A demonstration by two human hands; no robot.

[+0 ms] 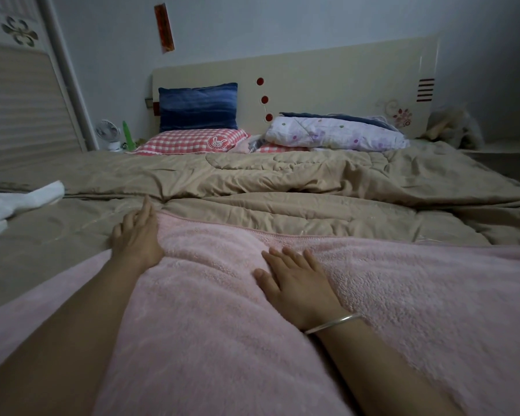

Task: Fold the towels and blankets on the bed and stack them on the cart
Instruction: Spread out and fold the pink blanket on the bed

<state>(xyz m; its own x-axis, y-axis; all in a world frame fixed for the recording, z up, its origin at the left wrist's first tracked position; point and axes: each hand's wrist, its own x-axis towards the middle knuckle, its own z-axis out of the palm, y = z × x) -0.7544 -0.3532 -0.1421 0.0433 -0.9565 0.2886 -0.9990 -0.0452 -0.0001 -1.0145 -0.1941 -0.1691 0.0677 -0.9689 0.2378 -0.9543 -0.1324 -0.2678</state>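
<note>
Pink blanket: lying spread over the near part of the bed, its far hem running across the tan quilt and a soft ridge rising between the two hands.
Left hand: resting at the blanket's far left corner, fingers lying straight and close together, pointing far. Whether the thumb is catching the hem, I cannot tell.
Right hand: pressing flat on the blanket right of the ridge, fingers lying straight and slightly spread, holding nothing. A silver bangle is sitting on the wrist.
White towel: lying crumpled at the far left of the bed, well apart from both hands and not yet folded.
Cart: not showing in this view.
Step in hand: probably smoothing and squaring the blanket before a fold.
Risk, ridge: the bulge between the hands is likely getting trapped inside the fold if it is not pressed out, leaving a lumpy stack.
Risk, quilt: the tan quilt beneath is lying loose and wrinkled, so dragging the fleece could be pulling the quilt along and skewing the edges.
Risk, corner: with only flat fingers on the left corner, it may be slipping free when lifted.
</note>
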